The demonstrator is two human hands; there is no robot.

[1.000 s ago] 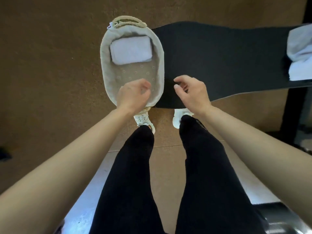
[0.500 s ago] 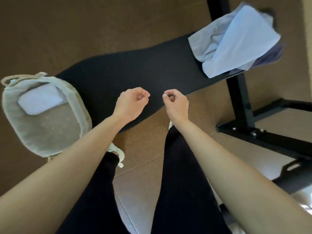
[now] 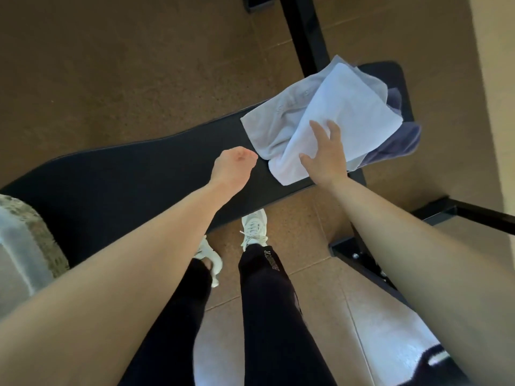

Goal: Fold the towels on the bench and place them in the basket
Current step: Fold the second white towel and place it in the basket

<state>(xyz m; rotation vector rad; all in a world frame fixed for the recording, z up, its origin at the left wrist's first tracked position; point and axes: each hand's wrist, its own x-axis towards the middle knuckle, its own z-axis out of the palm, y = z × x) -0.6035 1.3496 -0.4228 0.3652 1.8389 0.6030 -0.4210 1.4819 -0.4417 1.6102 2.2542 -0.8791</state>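
Note:
A loose pile of towels lies at the right end of the black bench point(image 3: 133, 185): a white towel point(image 3: 348, 115) on top, a grey towel point(image 3: 276, 121) under it to the left, a dark purple towel point(image 3: 395, 146) beneath on the right. My right hand point(image 3: 324, 154) is over the white towel's near edge, fingers spread and straight. My left hand point(image 3: 235, 165) hovers over the bench just left of the pile, fingers curled, holding nothing. The woven basket point(image 3: 36, 235) shows only as a rim at the far left edge; its contents are out of view.
The bench's black metal frame point(image 3: 306, 32) runs behind the pile, and a foot bar point(image 3: 473, 213) lies on the floor at right. My legs and white shoes point(image 3: 255, 227) stand close to the bench's near edge. Brown floor lies all around.
The view has swung right, away from the basket toward the towel pile. My right hand uncurled and reached out over the white towel. My left hand followed, staying curled.

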